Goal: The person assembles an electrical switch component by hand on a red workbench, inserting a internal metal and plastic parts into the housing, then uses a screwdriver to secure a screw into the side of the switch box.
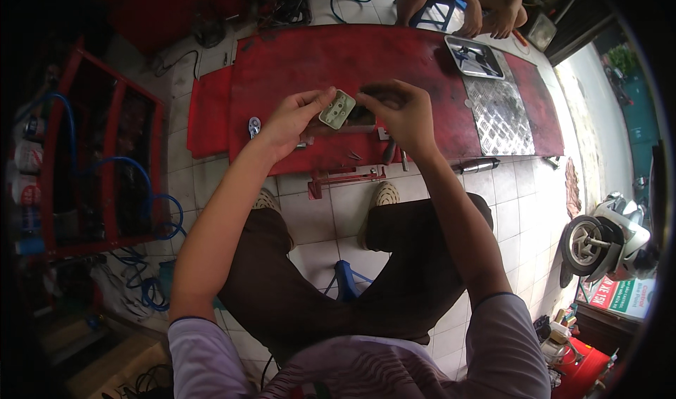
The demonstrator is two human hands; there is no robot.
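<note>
Over the red work surface (282, 64), my left hand (296, 121) grips a pale green rectangular part (336, 110) with several small holes, tilted toward me. Beside the part's right edge is my right hand (398, 114), its thumb and forefinger pinched together; what is between them is too small and dark to make out. A dark grey object (362, 128) shows behind and below the part. At the left lies a small silver tool (254, 126); small slim pieces (354, 154) and a dark-handled tool (389, 152) lie near the front edge.
At the back right are a metal tray (486, 71) with tools and another person's legs and hands (473, 19). A red cart (116, 166) and blue hoses (162, 209) stand left. A white scooter (620, 230) is at right. My legs and a blue stool (345, 276) are below.
</note>
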